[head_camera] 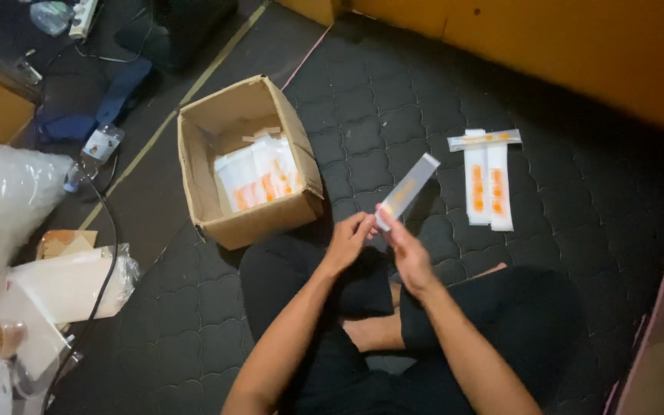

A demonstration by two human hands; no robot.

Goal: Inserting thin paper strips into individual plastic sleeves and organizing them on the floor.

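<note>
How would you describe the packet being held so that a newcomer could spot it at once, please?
Start at the open cardboard box on the dark floor mat. Right of it, above the person's crossed legs, both hands pinch the lower end of a long, narrow clear packet. Unlike the similar packets lying flat farther right, it is raised and tilted.

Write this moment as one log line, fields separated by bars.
left hand: holds packet end | right hand: holds packet end | packet: raised, tilted | box: open, more packets | floor: three packets
</note>
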